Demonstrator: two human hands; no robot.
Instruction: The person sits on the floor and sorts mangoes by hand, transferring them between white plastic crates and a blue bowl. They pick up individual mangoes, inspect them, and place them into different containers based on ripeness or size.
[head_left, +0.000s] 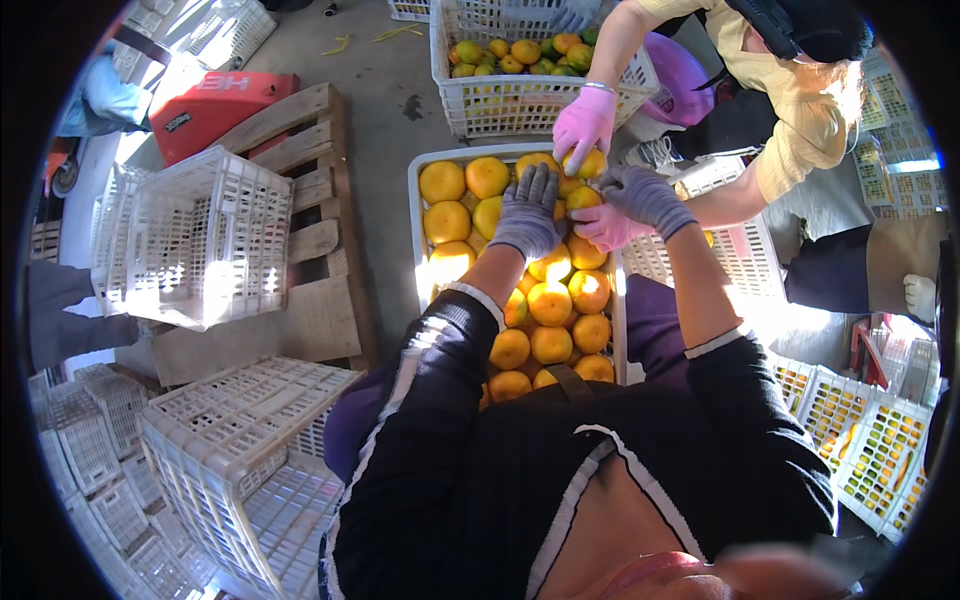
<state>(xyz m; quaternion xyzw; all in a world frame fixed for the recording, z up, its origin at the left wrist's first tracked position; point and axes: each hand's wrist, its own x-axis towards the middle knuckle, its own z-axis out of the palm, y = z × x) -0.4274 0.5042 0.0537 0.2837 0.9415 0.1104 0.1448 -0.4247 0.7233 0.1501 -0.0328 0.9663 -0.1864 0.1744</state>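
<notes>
A white plastic crate (415, 225) filled with orange citrus fruits (551, 303) stands in front of me. My left hand (529, 212), in a grey striped glove, lies palm down on fruits in its upper middle, fingers pointing away from me. My right hand (646, 196), in a matching glove, is at the crate's upper right edge, beside a yellow-orange fruit (583, 199); its fingertips are partly hidden, so its hold is unclear. A co-worker's pink-gloved hand (585, 127) rests on a fruit at the far right corner. Their other pink-gloved hand (611, 226) is just below my right hand.
Beyond stands a large white crate (517, 109) of green and orange citrus. Empty white crates (214, 240) sit at left, by a wooden pallet (322, 300) and a red pallet jack (217, 105). Another white crate (750, 259) is at right, near stacked fruit-filled crates (862, 442).
</notes>
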